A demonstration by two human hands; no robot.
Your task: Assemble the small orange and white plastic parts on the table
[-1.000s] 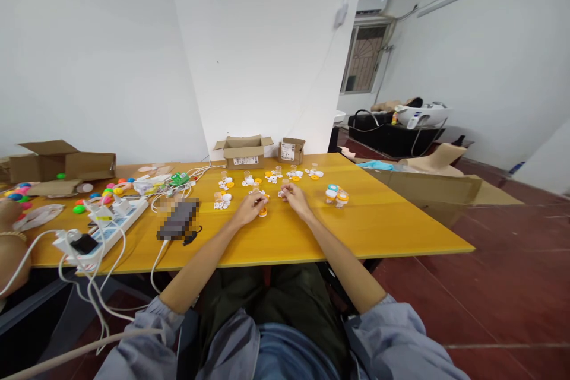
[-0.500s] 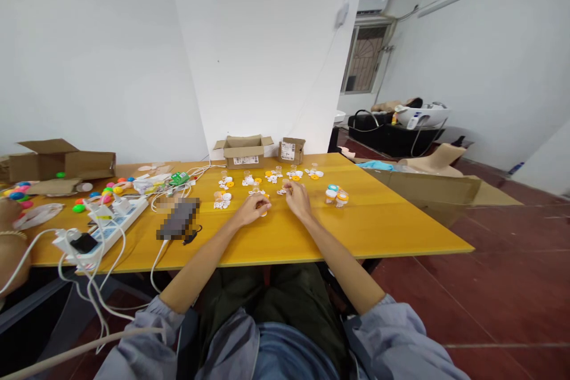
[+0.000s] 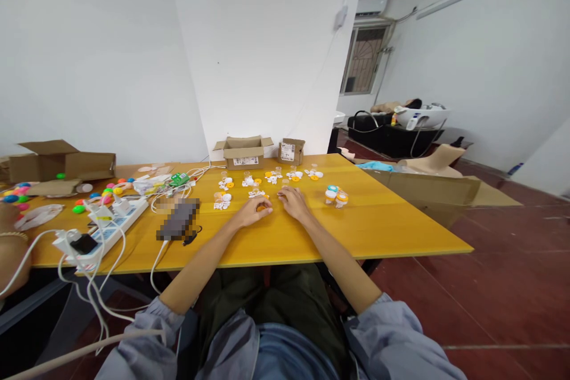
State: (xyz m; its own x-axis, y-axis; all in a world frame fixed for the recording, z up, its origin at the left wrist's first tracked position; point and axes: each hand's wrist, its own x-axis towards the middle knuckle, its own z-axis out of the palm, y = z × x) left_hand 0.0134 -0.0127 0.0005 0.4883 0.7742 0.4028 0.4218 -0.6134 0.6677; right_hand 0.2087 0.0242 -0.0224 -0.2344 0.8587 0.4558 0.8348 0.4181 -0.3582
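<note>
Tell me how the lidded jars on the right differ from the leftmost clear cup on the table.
The lidded jars have blue, white and orange lids on; I see no lid on the leftmost cup. The lidded jars stand bunched together, while the leftmost cup has loose white pieces in front of it. Both look see-through and sit on the yellow table.

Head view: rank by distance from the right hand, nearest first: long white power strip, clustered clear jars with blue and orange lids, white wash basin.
From the right hand:
1. Clustered clear jars with blue and orange lids: just to its right, same table.
2. Long white power strip: far left on the table.
3. White wash basin: across the room, back right.
</note>
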